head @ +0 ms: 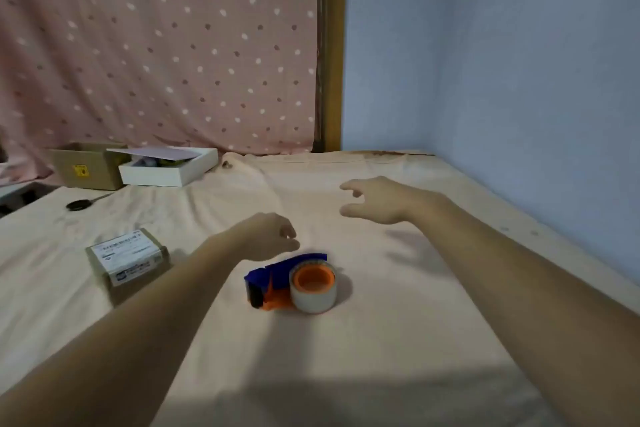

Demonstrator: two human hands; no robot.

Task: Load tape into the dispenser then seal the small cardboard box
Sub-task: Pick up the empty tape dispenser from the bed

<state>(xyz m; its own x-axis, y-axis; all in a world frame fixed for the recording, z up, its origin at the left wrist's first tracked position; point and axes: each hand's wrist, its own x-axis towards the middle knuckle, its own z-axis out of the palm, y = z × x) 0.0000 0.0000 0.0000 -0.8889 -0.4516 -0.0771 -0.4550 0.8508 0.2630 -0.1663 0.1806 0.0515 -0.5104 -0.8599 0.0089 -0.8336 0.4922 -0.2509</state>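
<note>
A blue and orange tape dispenser [273, 282] lies on the peach sheet in the middle, with a roll of clear tape [313, 289] sitting on its orange hub. To its left lies a small cardboard box [129, 262] with a white label on top. My left hand [272, 236] hovers just behind the dispenser, fingers loosely curled, holding nothing. My right hand [375, 199] floats farther back and to the right with fingers spread and relaxed, also holding nothing.
At the back left stand an open cardboard box [86, 166] and a white box [169, 170] with a loose lid. Black-handled scissors [85, 203] lie in front of them. A blue wall [502, 62] borders the right side, a dotted pink curtain [156, 45] the back.
</note>
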